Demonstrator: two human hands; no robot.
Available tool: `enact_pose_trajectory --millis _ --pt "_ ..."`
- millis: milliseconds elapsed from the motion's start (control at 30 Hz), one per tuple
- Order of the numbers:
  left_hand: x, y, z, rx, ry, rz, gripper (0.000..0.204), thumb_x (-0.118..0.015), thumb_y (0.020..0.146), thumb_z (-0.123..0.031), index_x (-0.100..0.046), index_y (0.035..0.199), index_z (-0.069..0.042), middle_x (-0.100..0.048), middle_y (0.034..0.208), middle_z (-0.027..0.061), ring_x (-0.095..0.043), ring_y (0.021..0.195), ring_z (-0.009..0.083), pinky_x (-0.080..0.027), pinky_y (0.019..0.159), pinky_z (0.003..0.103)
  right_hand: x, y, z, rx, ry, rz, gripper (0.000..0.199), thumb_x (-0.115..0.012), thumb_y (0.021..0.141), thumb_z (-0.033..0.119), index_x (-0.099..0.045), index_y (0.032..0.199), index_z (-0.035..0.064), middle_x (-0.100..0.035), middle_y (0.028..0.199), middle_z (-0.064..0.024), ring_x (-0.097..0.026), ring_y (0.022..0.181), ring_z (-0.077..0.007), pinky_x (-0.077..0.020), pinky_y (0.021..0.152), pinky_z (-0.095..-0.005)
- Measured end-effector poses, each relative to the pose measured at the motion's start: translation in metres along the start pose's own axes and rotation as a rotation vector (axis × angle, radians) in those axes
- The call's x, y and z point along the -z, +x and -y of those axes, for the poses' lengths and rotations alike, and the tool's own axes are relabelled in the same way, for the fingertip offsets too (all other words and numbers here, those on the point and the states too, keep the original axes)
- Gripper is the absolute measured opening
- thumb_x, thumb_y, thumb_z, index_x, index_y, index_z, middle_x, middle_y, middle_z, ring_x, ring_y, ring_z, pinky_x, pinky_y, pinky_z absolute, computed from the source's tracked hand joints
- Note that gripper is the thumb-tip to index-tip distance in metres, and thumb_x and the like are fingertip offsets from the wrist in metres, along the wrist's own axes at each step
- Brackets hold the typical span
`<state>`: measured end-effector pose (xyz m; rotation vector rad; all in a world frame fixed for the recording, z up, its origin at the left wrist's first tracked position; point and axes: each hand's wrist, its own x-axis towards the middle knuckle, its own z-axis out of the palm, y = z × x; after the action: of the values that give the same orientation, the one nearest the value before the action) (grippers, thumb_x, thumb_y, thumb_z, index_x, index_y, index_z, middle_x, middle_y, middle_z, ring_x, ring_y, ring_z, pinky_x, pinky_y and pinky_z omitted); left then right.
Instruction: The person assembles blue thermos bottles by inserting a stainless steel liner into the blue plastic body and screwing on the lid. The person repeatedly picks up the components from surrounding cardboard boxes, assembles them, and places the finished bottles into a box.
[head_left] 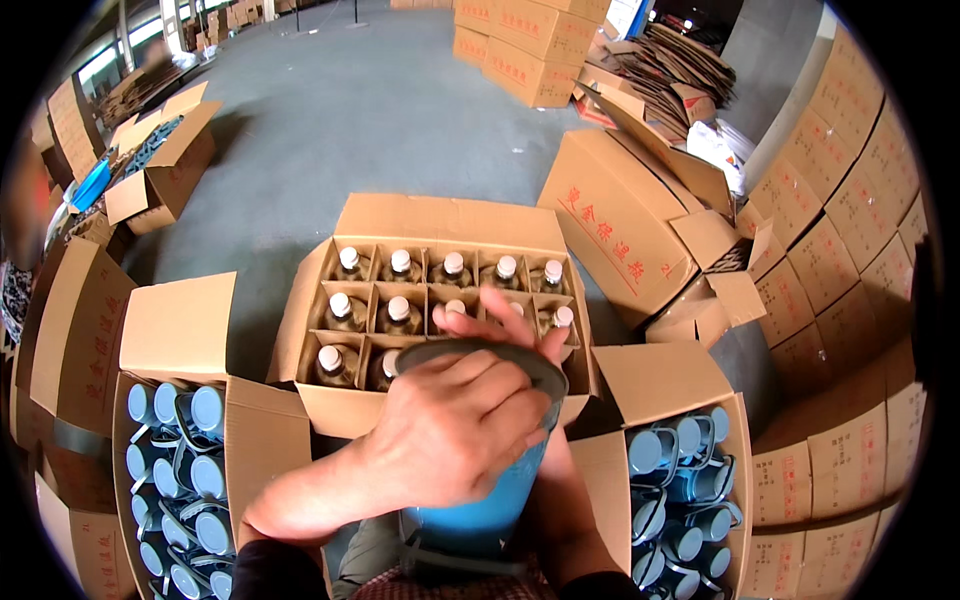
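Observation:
A blue cylindrical thermos flask casing (470, 515) stands tilted close against my body, its wide dark grey round end (545, 375) facing up. My left hand (450, 425) lies over this end from the near side, fingers curled down and gripping it. My right hand (510, 315) is behind the casing, bracing its far side. Its fingertips show past the grey rim, while its palm is hidden. Just beyond, an open carton (450, 220) with cardboard dividers holds several glass bottles (400, 315) with white tops, some covered by my hands.
Open cartons of blue lidded flasks stand at left (208, 480) and right (685, 540). A larger open carton (610, 215) leans at the right, before a wall of stacked boxes (830, 270). At far left is another open carton (180, 170); flattened cardboard (670, 70) lies behind.

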<state>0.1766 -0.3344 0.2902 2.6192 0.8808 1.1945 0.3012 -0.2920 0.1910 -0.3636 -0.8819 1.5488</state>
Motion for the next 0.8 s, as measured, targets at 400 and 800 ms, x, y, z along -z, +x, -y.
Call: enact_pose_trajectory --millis 400,800 --pt "0.0 0.0 0.004 0.026 -0.003 -0.009 0.025 -0.072 0.068 -0.027 -0.063 0.077 -0.005 -0.061 0.083 0.0079 -0.059 0.074 0.0253 -0.048 0.063 0.036 0.012 0.005 -0.003 0.003 0.086 0.108 0.081 -0.015 0.088 0.067 -0.044 0.129 0.0025 -0.059 0.112 -0.0234 -0.054 0.11 -0.0308 -0.0351 0.101 -0.041" --pt "-0.011 0.02 -0.004 0.029 0.256 0.122 0.028 -0.067 0.073 -0.032 -0.063 0.083 -0.007 -0.052 0.075 0.0049 -0.054 0.068 0.0239 -0.046 0.057 0.034 -0.016 0.007 0.008 0.001 -0.02 0.142 0.089 -0.017 0.084 0.072 -0.044 0.129 0.0005 -0.058 0.115 -0.0205 -0.047 0.118 -0.0296 -0.0308 0.103 -0.04"
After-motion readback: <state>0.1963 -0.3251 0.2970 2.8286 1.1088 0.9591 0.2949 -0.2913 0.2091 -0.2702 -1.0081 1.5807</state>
